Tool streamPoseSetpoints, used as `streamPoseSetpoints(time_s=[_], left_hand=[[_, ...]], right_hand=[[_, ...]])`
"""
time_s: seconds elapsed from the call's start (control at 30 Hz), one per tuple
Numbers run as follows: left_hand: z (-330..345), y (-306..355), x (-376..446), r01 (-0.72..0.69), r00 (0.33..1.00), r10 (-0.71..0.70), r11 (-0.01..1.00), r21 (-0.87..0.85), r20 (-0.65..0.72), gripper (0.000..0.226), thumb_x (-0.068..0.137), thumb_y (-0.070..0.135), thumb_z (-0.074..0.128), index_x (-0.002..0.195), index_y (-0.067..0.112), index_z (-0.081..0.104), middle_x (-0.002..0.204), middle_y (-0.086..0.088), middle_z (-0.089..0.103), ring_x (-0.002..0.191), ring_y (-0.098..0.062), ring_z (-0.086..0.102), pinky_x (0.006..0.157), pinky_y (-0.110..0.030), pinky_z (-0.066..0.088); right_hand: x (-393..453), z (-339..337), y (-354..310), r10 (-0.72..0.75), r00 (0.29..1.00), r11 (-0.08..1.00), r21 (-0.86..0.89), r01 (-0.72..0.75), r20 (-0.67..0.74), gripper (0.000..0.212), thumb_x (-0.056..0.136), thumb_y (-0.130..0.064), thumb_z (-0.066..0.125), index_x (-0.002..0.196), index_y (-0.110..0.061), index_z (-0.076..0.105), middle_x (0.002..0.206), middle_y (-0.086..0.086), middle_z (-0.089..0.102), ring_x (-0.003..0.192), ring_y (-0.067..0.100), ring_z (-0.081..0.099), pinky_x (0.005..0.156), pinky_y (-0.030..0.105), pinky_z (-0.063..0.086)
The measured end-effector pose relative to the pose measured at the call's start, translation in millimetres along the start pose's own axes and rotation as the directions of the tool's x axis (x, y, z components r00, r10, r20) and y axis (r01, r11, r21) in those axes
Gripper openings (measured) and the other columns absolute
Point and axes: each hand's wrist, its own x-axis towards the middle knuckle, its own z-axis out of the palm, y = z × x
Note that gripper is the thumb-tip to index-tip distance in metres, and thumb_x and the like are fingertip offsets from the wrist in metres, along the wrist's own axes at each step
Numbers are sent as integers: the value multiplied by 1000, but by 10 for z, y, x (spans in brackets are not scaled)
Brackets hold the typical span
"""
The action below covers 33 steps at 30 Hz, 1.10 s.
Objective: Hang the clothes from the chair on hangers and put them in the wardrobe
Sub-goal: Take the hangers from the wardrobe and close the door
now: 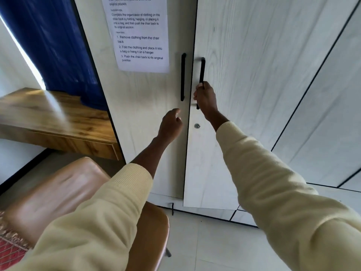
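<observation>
**Right hand on the wardrobe handle, left hand reaching in**

The wardrobe (254,75) fills most of what I see, pale wood-grain doors edged in black. The right-hand door (224,153) stands slightly proud of the left-hand door (148,114), its lower edge swung out a little from the frame. To the left a wooden shelf (58,118) juts from the wall under a dark blue curtain (58,45). Down in front sits the chair (64,192), brown leather, its seat close to the wardrobe's foot; a red patterned cloth with a gold fringe (9,245) shows at the chair's left edge, mostly out of view.

A printed sheet of instructions (140,36) is stuck high on the left-hand door. Both arms wear cream knitted sleeves (273,192).

The right hand (206,98) has its fingers wrapped round the lower part of the right black bar handle (202,71). The left hand (171,124) is raised just below the left black bar handle (183,77), not touching it, fingers loosely curled and holding nothing. A small round silver lock (197,125) sits on the right-hand door, between the two wrists.
</observation>
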Motion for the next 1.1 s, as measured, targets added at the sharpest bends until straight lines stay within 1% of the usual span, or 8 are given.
streamPoseSetpoints(time_s=[0.17,0.33,0.47,0.57,0.63,0.67,0.8,1.1], left_hand=[[-50,10,-185,-22,996,3,976,-216,-84,18,90,7,47,81,15,62,82,5,64,76,-12,56,78,-29,45],[37,355,-637,142,949,53,809,-570,311,33,98,23,53,71,23,72,69,4,71,65,-10,66,70,-26,52],[344,487,-994,226,890,105,745,-627,445,62,94,5,44,35,24,52,44,11,49,42,0,41,46,-11,34],[482,580,-1203,64,888,195,845,-531,417,23,93,26,51,73,28,61,71,-2,58,66,-10,48,63,-21,39],[506,660,-1318,-14,890,216,892,-451,400,21,103,8,39,114,7,57,63,25,33,66,-10,56,56,-11,43],[556,669,-1348,7,877,224,879,-478,425,28,103,0,35,127,-1,48,105,-54,23,66,-10,58,53,-8,43],[780,694,-1122,35,870,191,895,-444,454,15,90,3,59,97,6,72,87,-14,72,79,-19,68,69,-29,49],[1040,475,84,244,921,-95,896,-370,378,15,70,16,57,66,22,70,84,-14,71,78,-28,66,78,-35,52]], right_hand=[[-672,-91,-99,-87,985,996,-15,86,-148,36,99,-47,48,79,-18,46,70,-5,48,64,11,46,59,25,40],[-1403,-253,-90,-148,885,988,-107,113,-442,27,100,-39,49,95,-12,48,77,-5,52,67,9,49,62,26,42],[-1852,-328,-79,-440,622,861,-502,86,-648,65,91,-32,61,143,-8,31,141,15,30,130,24,29,112,26,14],[-1962,-419,-82,-706,486,662,-724,193,-515,65,90,-20,62,145,-5,30,151,14,22,140,30,23,119,34,11],[-1914,-472,23,-739,544,593,-768,244,-397,54,89,-9,52,141,2,43,149,22,36,138,34,35,117,39,24],[-1875,-507,106,-688,623,610,-762,219,-372,52,88,-5,48,139,3,47,147,21,42,136,34,40,115,37,27],[-1636,-782,431,-240,930,741,-672,-11,-280,49,89,2,43,138,-4,47,142,11,47,123,30,50,104,38,42],[-395,-1290,964,-63,978,716,-692,-93,-197,29,91,-3,49,117,-2,63,122,18,56,111,35,56,91,38,47]])
